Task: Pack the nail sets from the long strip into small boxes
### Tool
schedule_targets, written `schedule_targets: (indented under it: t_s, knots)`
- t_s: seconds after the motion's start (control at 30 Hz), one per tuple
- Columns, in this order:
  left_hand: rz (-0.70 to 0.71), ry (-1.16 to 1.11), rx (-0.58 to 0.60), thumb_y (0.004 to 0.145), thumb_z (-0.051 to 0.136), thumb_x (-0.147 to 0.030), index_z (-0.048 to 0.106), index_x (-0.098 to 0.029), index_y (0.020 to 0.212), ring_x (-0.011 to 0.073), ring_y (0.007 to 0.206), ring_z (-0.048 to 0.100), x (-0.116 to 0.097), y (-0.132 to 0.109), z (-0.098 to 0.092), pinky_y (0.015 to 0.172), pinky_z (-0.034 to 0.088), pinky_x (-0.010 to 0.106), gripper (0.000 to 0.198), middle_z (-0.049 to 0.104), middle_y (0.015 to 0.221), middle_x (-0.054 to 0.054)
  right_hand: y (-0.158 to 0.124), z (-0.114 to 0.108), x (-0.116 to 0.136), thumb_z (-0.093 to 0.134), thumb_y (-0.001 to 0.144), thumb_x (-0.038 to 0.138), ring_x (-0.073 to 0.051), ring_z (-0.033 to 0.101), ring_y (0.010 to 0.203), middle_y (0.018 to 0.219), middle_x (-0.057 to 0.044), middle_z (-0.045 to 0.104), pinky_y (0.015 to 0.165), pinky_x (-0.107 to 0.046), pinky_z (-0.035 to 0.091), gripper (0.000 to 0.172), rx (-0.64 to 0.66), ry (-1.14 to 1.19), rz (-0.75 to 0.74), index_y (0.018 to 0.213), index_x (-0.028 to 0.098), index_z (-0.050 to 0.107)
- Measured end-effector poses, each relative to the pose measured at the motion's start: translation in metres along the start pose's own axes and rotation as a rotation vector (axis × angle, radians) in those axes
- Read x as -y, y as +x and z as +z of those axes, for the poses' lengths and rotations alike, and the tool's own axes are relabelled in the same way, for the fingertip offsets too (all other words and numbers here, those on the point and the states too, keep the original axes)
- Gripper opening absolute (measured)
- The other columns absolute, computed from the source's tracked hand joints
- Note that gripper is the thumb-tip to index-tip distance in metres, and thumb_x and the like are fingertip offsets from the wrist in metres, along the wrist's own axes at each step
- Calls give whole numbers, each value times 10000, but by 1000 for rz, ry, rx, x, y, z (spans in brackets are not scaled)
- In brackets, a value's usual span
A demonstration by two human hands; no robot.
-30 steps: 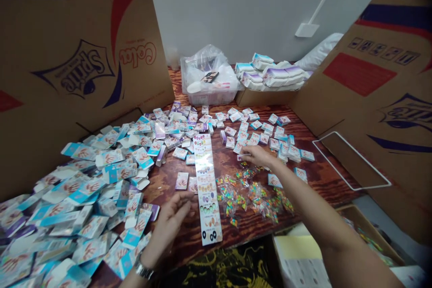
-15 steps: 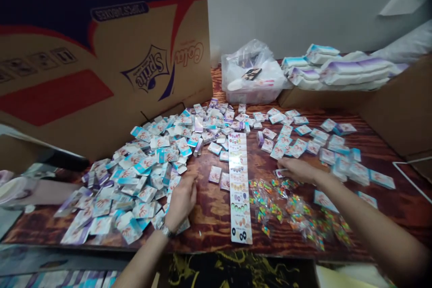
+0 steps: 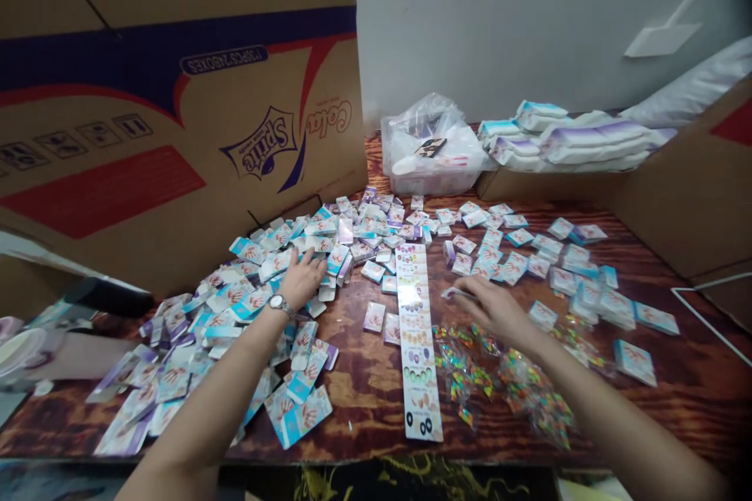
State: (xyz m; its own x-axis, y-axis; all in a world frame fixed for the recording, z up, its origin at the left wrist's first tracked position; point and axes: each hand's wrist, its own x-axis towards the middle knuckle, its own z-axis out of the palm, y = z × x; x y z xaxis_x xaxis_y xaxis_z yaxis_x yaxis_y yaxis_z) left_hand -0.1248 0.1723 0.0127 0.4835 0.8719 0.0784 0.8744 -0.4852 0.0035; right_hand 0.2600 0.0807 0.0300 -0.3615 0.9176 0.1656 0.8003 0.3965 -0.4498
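My left hand (image 3: 304,279), with a watch on its wrist, reaches over a heap of small white, blue and purple cardboard boxes (image 3: 247,296). Its fingers are spread and touch boxes at the heap's upper right. My right hand (image 3: 487,304) is closed in a pinch on a small flat white piece (image 3: 451,293), whose kind is too small to tell. Below that hand lie small clear packets of colourful pieces (image 3: 467,372). Between the hands a long printed strip (image 3: 418,344) with rows of coloured pictures lies flat on the table. Two small boxes (image 3: 374,317) sit left of the strip.
A large cardboard carton (image 3: 282,141) stands at the left. Further back are a clear plastic tub (image 3: 435,180) and stacked white packs (image 3: 587,142). More small boxes (image 3: 579,282) lie scattered at the right, near another carton (image 3: 687,211). A pinkish cylindrical container (image 3: 76,352) lies far left.
My left hand has moved up and away over the heap, its fingers spreading. My right hand has shifted slightly left with the white piece. The view has tilted up a little.
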Motion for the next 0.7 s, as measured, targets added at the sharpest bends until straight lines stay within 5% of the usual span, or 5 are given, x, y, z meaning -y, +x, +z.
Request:
schedule_targets:
  t_s: [0.17,0.27,0.4,0.5,0.7]
  knots:
    - [-111,-122,-19,843,483,-204,522,-139,1008,263,898,610,-6,-6,-20,863,420,438,181,652,851,106,8,1,51,398,935,316,-140,518,640,730,-11,548,593,-244,403,177,-36,241,7,839,202,494]
    - [-137,-340,0,854,494,-422,514,-158,966,177,715,606,-31,-20,-31,677,472,283,288,629,798,38,15,1,69,432,924,322,-132,501,613,696,-1,544,568,-241,390,171,-69,333,4,833,197,507]
    - [-243,-1427,112,797,593,-442,535,-153,1039,143,765,583,-87,-46,-31,700,470,257,382,616,915,42,22,2,85,444,919,253,-144,544,685,781,-22,594,616,-257,425,112,-123,362,-105,925,198,542]
    - [-362,-1790,302,765,641,-440,499,-160,1119,149,716,600,-121,-62,-24,611,486,250,473,597,834,32,24,5,91,438,917,194,-165,568,816,891,-51,609,703,-294,463,139,-151,283,-263,987,202,558]
    - [-348,-1701,457,686,724,-410,456,-172,1150,92,499,527,-141,-72,-21,413,410,180,586,547,666,-40,16,13,87,394,920,131,-172,561,798,906,-59,643,673,-308,467,261,-133,-100,-483,1029,227,610]
